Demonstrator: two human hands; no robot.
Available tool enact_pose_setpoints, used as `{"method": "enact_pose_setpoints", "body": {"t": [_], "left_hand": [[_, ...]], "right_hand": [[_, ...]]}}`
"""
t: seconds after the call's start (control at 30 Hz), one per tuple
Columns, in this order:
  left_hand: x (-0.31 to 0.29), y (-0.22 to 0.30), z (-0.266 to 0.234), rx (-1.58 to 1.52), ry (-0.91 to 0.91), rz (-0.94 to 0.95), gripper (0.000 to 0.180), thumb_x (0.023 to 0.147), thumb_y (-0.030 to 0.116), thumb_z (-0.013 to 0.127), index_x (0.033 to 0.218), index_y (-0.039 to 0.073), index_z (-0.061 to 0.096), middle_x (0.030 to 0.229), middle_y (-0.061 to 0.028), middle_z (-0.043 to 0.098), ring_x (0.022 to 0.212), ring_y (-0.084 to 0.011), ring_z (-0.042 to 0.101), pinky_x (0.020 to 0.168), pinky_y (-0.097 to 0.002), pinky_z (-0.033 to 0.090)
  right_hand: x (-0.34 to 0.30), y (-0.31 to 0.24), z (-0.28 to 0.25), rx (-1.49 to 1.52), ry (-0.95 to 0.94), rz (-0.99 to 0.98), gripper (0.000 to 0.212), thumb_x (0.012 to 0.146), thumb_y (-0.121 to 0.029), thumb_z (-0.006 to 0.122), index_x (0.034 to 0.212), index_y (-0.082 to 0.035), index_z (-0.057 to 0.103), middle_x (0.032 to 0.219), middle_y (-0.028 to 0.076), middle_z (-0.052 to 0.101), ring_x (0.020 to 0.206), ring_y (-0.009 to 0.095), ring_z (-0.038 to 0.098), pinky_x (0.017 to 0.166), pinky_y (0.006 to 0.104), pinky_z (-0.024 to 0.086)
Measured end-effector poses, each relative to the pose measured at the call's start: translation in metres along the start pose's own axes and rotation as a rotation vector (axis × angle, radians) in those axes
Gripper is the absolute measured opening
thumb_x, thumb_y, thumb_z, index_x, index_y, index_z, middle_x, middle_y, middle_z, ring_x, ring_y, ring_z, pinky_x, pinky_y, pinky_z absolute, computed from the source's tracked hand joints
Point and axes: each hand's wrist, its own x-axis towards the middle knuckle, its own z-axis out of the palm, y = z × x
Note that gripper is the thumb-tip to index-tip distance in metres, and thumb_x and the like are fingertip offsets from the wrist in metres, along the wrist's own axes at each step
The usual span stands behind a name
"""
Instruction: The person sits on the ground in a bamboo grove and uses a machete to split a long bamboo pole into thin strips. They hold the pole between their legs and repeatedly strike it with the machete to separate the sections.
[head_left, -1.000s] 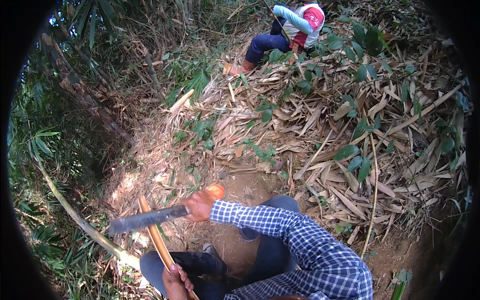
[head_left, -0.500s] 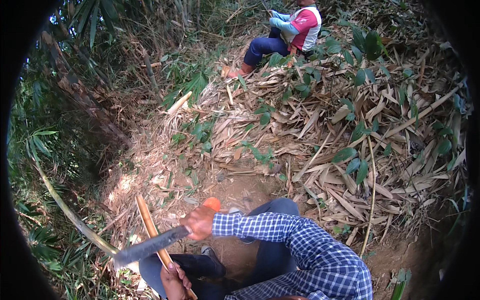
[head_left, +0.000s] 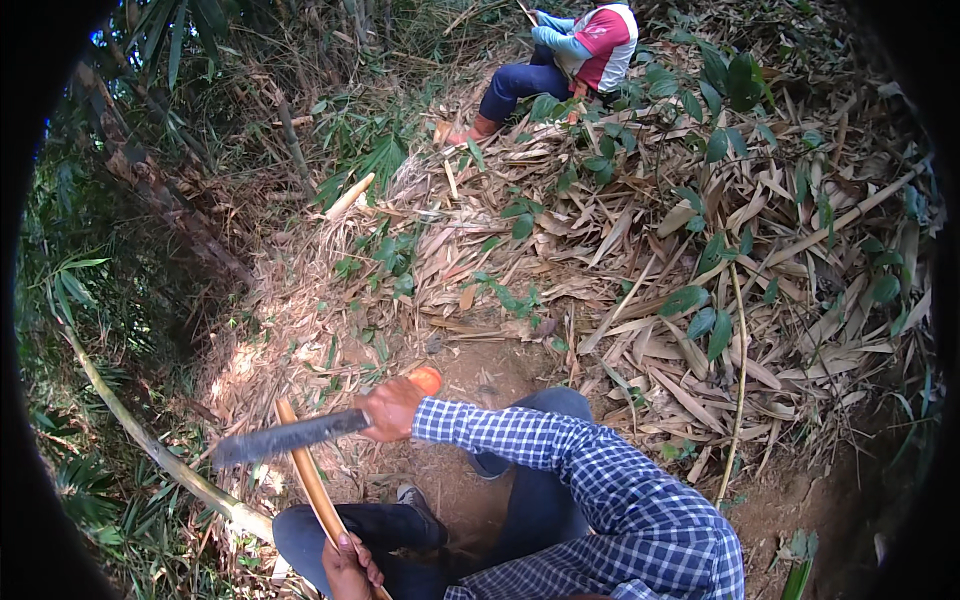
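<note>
- The right hand (head_left: 393, 408) is clenched around the handle of a long, dark-grey metal blade (head_left: 285, 438), whose rounded orange handle end (head_left: 427, 380) shows beyond the fist.
- The left hand (head_left: 350, 568) grips the lower part of a slender, curved, yellowish-tan strip, apparently bamboo (head_left: 322, 500); the strip rises from that fist, tilted to the left, above the dark-blue trousers (head_left: 345, 530).
- The blade crosses in front of the strip near its upper end; whether they touch, I cannot tell.
- A blue-and-white checked sleeve (head_left: 520, 437) covers the right arm.
- Left of the knees, a long greenish-yellow pole (head_left: 160, 450) slants across the undergrowth.
- Ahead lie bare brown soil (head_left: 485, 365) and dry, tan fallen leaves (head_left: 640, 310).
- Farther off, a co-worker (head_left: 600, 50) in a red-and-white top sits on the slope.
</note>
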Motion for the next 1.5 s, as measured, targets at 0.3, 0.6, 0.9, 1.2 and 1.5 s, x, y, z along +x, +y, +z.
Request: {"method": "enact_pose_setpoints", "body": {"t": [0.3, 0.6, 0.9, 1.2, 1.5], "left_hand": [[0.028, -0.010, -0.013, 0.008, -0.014, 0.065, 0.031, 0.100, 0.038, 0.044, 0.089, 0.009, 0.043, 0.055, 0.0010, 0.038, 0.034, -0.0074, 0.034, 0.029, -0.0225, 0.029], [0.033, -0.014, -0.015, 0.021, -0.023, 0.072, 0.031, 0.100, 0.038, 0.044, 0.091, 0.009, 0.043, 0.056, 0.0008, 0.039, 0.034, -0.0078, 0.034, 0.029, -0.0226, 0.030], [0.033, -0.012, -0.009, 0.018, 0.020, 0.051, 0.028, 0.100, 0.036, 0.044, 0.092, 0.009, 0.044, 0.056, 0.0014, 0.039, 0.034, -0.0071, 0.034, 0.029, -0.0216, 0.030], [0.035, -0.012, -0.008, 0.016, -0.010, 0.064, 0.028, 0.101, 0.036, 0.043, 0.092, 0.009, 0.044, 0.056, 0.0010, 0.040, 0.034, -0.0075, 0.035, 0.029, -0.0216, 0.030], [0.036, -0.012, -0.010, 0.006, -0.022, 0.052, 0.028, 0.101, 0.036, 0.043, 0.092, 0.009, 0.044, 0.057, 0.0009, 0.040, 0.035, -0.0073, 0.035, 0.029, -0.0220, 0.030]], "right_hand": [[-0.017, -0.023, 0.000, 0.040, -0.037, -0.183, 0.024, 0.068, -0.026, 0.067, 0.081, -0.006, 0.061, 0.065, 0.015, 0.063, 0.060, 0.035, 0.063, 0.056, 0.0478, 0.050], [-0.012, -0.017, -0.009, 0.008, -0.033, -0.085, 0.024, 0.069, -0.027, 0.067, 0.078, -0.005, 0.060, 0.061, 0.015, 0.061, 0.058, 0.036, 0.063, 0.057, 0.0482, 0.051], [-0.012, -0.013, -0.002, 0.057, -0.029, -0.079, 0.025, 0.069, -0.027, 0.068, 0.076, -0.005, 0.061, 0.060, 0.017, 0.061, 0.061, 0.037, 0.064, 0.060, 0.0487, 0.051], [-0.011, -0.010, -0.002, 0.003, 0.001, -0.117, 0.026, 0.068, -0.028, 0.069, 0.079, -0.006, 0.059, 0.060, 0.015, 0.061, 0.055, 0.035, 0.062, 0.054, 0.0473, 0.050], [-0.010, -0.013, -0.002, -0.008, -0.043, -0.058, 0.024, 0.070, -0.029, 0.068, 0.075, -0.006, 0.061, 0.062, 0.016, 0.062, 0.062, 0.036, 0.065, 0.062, 0.0473, 0.052]]}}
